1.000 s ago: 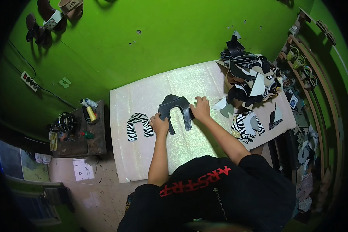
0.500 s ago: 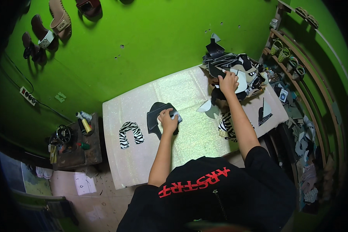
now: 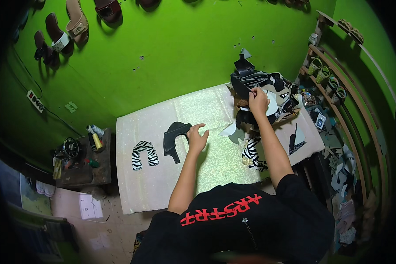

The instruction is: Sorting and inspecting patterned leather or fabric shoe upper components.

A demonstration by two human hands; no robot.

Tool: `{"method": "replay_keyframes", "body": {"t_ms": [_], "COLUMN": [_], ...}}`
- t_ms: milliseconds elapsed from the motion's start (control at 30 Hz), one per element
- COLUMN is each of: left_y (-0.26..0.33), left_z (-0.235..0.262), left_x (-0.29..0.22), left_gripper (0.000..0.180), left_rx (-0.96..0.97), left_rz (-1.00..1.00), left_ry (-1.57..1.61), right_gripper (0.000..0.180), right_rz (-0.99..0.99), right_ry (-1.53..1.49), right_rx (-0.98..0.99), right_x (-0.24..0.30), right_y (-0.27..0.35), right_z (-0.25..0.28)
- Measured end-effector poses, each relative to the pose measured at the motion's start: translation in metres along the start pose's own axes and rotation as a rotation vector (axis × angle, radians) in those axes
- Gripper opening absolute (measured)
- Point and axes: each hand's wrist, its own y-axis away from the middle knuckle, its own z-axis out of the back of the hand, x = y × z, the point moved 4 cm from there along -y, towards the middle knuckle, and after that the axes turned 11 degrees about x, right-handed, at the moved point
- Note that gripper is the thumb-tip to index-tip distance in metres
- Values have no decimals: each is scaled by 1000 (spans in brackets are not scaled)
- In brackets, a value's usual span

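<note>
My left hand [image 3: 198, 138] hovers with its fingers apart at the right edge of a black arch-shaped cut piece [image 3: 170, 141] lying on the table. To the left of that piece lies a zebra-print arch-shaped piece [image 3: 144, 152]. My right hand [image 3: 259, 103] is closed in a pinch on a dark, flat cut piece [image 3: 240, 89], held over the left side of a heaped pile of scraps [image 3: 287, 93]. Black, white, tan and zebra-print bits make up the pile. Between my hands lie a white scrap [image 3: 227, 129] and a grey scrap [image 3: 237, 136].
A sheet of pale, shimmering material [image 3: 154, 110] covers the table. Zebra-print scraps [image 3: 251, 152] lie under my right forearm, and a triangular scrap [image 3: 298, 135] farther right. A small sewing bench [image 3: 83, 174] with thread spools stands left. A wooden rack [image 3: 345, 94] with sandals stands right.
My left hand has lifted off the black pieces and shifted right, its fingers spreading. The black arch shows more fully now. My right hand still pinches a dark piece at the pile.
</note>
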Motion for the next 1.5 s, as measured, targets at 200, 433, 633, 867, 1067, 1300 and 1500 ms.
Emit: {"method": "replay_keyframes", "body": {"t_ms": [200, 433, 633, 867, 1067, 1300, 1500], "left_y": [-3, 12, 30, 34, 15, -4, -9], "left_z": [-7, 18, 48, 84, 99, 87, 78], "left_x": [6, 28, 73, 128, 168, 202, 211], "left_gripper": [36, 23, 18, 23, 27, 22, 16], "left_rx": [171, 85, 72, -124, -259, -268, -320], "left_rz": [37, 126, 275, 311, 347, 321, 343], "left_ry": [453, 708, 639, 659, 628, 346, 335], "right_gripper": [19, 33, 29, 12, 12, 15, 14], "right_rz": [87, -106, -188, -106, -47, -38, -30], "right_ry": [-777, -909, -922, -694, -519, -275, -276], "right_rx": [315, 842, 720, 784, 737, 635, 571], "right_x": [30, 71, 84, 95, 101, 91, 85], "right_y": [32, 118, 132, 124, 122, 116, 116], "right_z": [-54, -136, -167, -204, -233, -263, -275]}}
